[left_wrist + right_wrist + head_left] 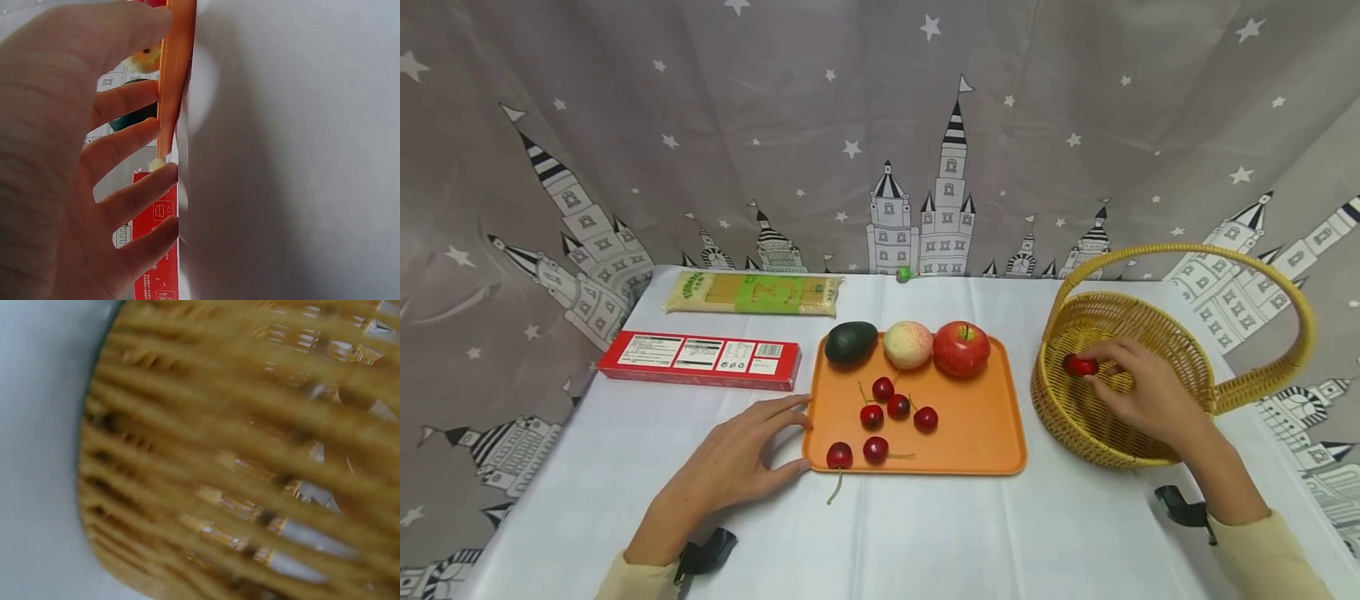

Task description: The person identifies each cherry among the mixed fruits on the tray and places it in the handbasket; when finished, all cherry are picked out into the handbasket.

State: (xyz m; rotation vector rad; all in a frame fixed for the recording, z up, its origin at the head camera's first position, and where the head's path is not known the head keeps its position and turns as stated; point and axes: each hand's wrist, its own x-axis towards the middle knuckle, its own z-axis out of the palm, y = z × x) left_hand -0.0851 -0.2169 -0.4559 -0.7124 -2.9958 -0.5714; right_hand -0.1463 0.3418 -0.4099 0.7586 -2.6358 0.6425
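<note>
My right hand [1138, 392] reaches into the yellow wicker basket [1172, 333] and pinches a dark red cherry [1084, 365] between thumb and fingers. Another dark red bit shows beside that cherry; whether it is a second one I cannot tell. The basket's woven wall [187, 456] fills the right wrist view and hides most of the hand. On the left, my left hand [737, 454] touches the orange tray [970, 442] at its left edge, fingers spread and nearly straight. Several stemmed cherries [898, 406] lie on the tray, one stem hanging over the front rim.
Along the tray's back sit an avocado [851, 343], a pale peach [908, 345] and a red apple [962, 349]. Left of them lie a red box [700, 360] and a noodle packet [752, 293]. A small green object [904, 274] is at the cloth backdrop. The basket's handle arches high.
</note>
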